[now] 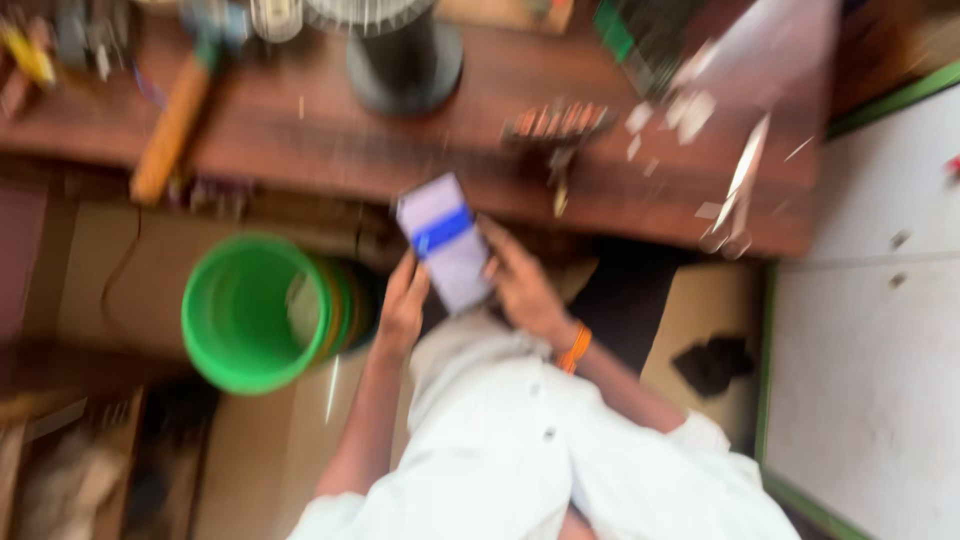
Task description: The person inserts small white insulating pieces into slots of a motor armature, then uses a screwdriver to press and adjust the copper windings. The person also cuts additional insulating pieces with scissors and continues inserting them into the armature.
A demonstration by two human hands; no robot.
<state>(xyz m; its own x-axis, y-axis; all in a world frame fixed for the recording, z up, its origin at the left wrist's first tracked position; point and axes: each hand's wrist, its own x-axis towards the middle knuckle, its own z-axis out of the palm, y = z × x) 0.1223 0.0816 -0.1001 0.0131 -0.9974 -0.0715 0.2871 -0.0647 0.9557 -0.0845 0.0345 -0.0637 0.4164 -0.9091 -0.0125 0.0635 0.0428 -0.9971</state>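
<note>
Both hands, left (402,305) and right (520,290), grip my flat lilac packet (447,243); looks light, slightly stiff — hold edges.

Tabletop tools (560,120) — motion-blurred; hammer (175,120) indistinct

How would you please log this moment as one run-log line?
left hand: holds pale box with blue band | right hand: holds same box | nearby: green bucket, wooden bench

green bucket (245,315) left of the hands, wooden bench edge (330,165) ahead (floor gap between)
</note>
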